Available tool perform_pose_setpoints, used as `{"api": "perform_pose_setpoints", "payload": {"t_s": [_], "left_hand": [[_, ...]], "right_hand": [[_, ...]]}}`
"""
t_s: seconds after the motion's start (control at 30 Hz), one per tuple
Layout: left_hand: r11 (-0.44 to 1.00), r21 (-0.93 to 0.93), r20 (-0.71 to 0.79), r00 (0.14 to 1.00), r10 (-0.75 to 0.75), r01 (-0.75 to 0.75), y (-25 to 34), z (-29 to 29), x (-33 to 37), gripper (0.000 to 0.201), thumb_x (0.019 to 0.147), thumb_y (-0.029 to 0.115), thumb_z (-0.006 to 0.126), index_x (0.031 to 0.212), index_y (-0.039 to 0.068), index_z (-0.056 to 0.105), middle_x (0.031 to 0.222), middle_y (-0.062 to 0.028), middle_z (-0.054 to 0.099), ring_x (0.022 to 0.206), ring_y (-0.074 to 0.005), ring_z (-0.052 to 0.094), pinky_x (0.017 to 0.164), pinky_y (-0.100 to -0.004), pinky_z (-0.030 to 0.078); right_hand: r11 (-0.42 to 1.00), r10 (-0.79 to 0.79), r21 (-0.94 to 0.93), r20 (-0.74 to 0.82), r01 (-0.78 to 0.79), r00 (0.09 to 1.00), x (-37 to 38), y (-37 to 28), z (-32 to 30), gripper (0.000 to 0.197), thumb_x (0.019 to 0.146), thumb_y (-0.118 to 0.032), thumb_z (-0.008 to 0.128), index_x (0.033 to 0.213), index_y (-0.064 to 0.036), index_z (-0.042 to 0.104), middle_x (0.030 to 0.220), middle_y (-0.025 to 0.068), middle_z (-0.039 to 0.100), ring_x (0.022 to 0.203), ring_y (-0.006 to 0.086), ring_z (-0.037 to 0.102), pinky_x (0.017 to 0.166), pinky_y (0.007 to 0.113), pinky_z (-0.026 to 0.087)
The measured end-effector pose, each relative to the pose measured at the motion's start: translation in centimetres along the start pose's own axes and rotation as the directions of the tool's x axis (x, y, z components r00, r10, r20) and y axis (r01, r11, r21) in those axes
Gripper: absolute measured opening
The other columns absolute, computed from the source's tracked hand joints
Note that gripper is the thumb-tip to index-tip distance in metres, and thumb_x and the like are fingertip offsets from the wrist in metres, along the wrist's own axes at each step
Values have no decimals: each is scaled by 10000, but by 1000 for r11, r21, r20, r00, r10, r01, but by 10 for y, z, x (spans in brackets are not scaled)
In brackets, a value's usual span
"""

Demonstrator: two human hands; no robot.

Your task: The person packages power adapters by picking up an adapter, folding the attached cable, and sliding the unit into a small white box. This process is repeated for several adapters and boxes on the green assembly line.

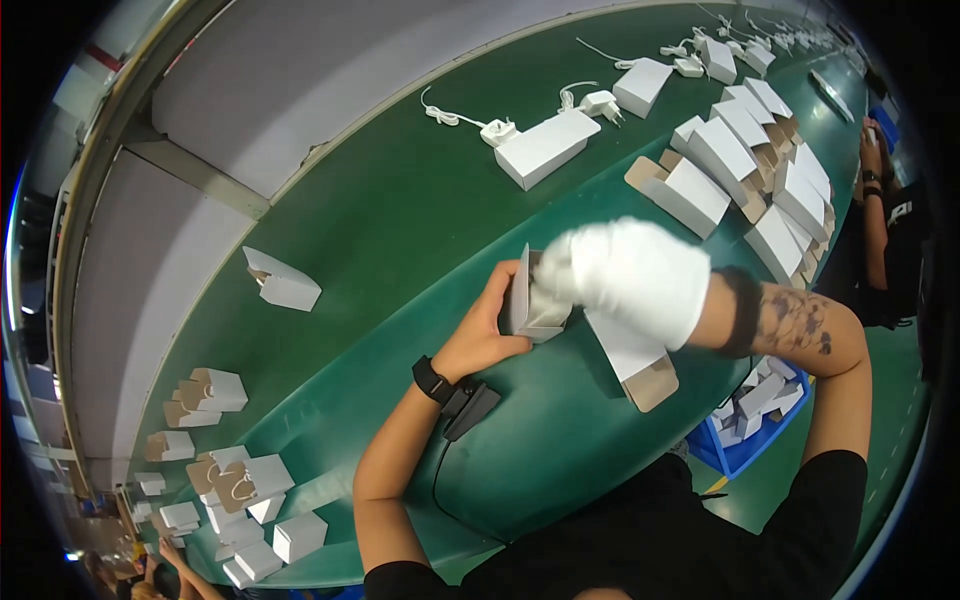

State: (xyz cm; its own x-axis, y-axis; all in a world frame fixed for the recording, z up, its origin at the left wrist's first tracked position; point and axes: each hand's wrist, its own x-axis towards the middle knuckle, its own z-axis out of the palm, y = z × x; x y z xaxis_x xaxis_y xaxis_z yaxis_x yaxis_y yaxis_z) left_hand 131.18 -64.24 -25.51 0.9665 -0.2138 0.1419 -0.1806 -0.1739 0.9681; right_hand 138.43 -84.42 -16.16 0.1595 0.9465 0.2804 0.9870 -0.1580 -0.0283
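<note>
My left hand grips a small open white cardboard box, thumb along its near side and fingers behind it. Over the box's opening is my right hand in a white glove, its fingers blurred at the mouth; whether they hold anything is unclear. Something whitish shows inside the box, too smeared to name. Below my right wrist lies another white box with its brown inner flap open. A black wrist strap with a dark clip-like block and a cord is on my left wrist.
Open white boxes are piled at the right. White plug adapters with cables and boxes line the green conveyor belt. More boxes sit at the lower left. A blue crate holds white pieces. Another person's arm is at far right.
</note>
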Motion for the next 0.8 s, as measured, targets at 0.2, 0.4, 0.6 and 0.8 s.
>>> {"api": "perform_pose_setpoints", "payload": {"t_s": [0.2, 0.4, 0.6, 0.8], "left_hand": [[958, 200, -88, 970, 227, -206, -7, -15, 1, 757, 667, 93, 742, 1324, 37, 369, 1220, -100, 489, 1150, -207, 476, 1000, -349, 366], [984, 90, -568, 803, 179, -155, -29, -114, -5, 749, 704, 129, 758, 1329, 8, 364, 1243, -110, 497, 1121, -228, 517, 964, -373, 414], [857, 511, -753, 517, 407, 71, -49, -130, -1, 681, 769, 78, 699, 1344, -13, 346, 1296, -151, 475, 1128, -248, 528, 984, -377, 395], [844, 379, -640, 552, 535, -380, 23, -64, -9, 499, 863, 88, 588, 1317, -10, 404, 1225, -154, 543, 1134, -251, 535, 972, -371, 402]], "right_hand": [[964, -266, 2, -24, 266, 964, 42, 32, 10, 173, 751, -200, 628, 853, -60, 627, 829, 150, 644, 751, 314, 651, 641, 372, 526], [742, 644, -267, 28, -615, 764, 166, 99, 9, 484, 690, -506, 712, 945, -95, 717, 896, 87, 701, 787, 274, 680, 705, 374, 531], [704, 703, -248, 109, -665, 703, 205, 159, 82, 350, 711, -418, 701, 867, -106, 726, 862, 123, 701, 817, 277, 683, 725, 360, 528], [731, 674, 210, -71, -649, 736, 197, 140, 15, 369, 764, -394, 656, 851, -38, 700, 871, 132, 693, 716, 291, 665, 672, 385, 517]]}}
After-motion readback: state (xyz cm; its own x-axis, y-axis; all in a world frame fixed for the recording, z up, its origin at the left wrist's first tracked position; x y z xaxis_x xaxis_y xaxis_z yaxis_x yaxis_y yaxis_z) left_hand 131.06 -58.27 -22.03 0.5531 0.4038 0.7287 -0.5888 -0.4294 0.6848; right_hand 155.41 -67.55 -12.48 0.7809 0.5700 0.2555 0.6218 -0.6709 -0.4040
